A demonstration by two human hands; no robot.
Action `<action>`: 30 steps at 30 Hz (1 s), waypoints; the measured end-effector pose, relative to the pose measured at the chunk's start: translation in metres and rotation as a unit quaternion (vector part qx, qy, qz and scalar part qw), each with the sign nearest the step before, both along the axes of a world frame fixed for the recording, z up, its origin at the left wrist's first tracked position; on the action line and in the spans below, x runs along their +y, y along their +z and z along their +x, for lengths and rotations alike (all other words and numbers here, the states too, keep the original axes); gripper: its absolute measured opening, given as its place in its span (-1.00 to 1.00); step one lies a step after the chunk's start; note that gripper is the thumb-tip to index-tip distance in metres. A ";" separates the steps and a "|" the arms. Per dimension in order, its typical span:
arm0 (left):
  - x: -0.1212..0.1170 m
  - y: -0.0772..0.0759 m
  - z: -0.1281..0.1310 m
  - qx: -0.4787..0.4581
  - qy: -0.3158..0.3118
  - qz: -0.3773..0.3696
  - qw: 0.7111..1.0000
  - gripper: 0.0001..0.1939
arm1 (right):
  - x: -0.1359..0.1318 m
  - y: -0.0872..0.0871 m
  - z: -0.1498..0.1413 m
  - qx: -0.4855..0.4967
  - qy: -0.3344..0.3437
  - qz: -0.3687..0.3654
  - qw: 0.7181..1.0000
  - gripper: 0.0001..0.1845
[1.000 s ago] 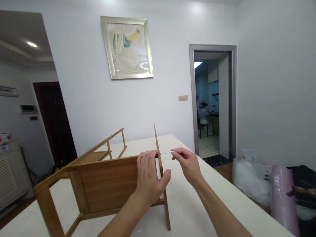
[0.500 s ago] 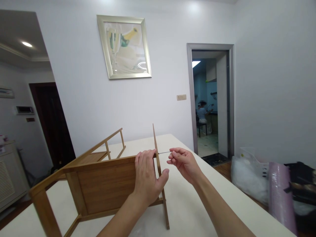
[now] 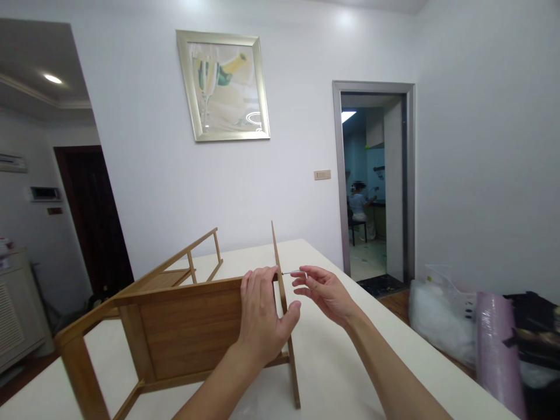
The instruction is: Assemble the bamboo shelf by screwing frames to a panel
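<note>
A wooden piece of furniture with a brown panel [image 3: 192, 332] and slatted side frames lies on its side on the white table. My left hand [image 3: 262, 315] is wrapped over the panel's top right corner, fingers on the upper edge and thumb towards the upright wooden side piece [image 3: 294, 373]. A thin metal hex key [image 3: 292, 272] reaches from the outer face of that side piece to my right hand [image 3: 326, 291]. The fingertips of my right hand are loosely around the key's bent end; the other fingers are slightly apart. The fastener at its tip is too small to make out.
The white table [image 3: 350, 356] runs under the furniture, close to the wall. On the right are a clear plastic bag [image 3: 437, 318] and a pink wrapped roll [image 3: 499, 350]. A person [image 3: 359, 204] sits beyond the doorway [image 3: 336, 175].
The fingers of my right hand have loosened and spread slightly around the hex key, and its bent end now shows. My left hand and the furniture stay in place.
</note>
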State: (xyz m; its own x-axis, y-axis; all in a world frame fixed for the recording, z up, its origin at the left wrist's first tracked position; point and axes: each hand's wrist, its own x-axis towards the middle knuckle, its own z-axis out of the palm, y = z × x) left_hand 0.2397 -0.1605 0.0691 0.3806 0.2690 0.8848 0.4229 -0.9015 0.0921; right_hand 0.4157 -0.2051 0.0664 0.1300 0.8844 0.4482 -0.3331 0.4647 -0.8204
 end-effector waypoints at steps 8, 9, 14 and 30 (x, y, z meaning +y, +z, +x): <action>-0.002 0.001 0.000 0.001 0.004 0.005 1.000 -0.48 | 0.001 0.006 -0.010 0.006 -0.059 -0.001 0.998 -0.74; -0.002 0.001 0.000 0.000 0.003 0.006 1.000 -0.48 | 0.001 0.006 -0.011 0.009 -0.064 -0.002 0.998 -0.74; -0.001 -0.001 0.000 0.000 0.003 0.007 1.000 -0.48 | 0.003 0.006 -0.014 0.036 -0.079 -0.008 0.996 -0.72; 0.000 0.000 0.000 0.001 0.007 0.008 1.000 -0.48 | 0.008 0.006 -0.019 0.055 -0.155 0.029 0.986 -0.79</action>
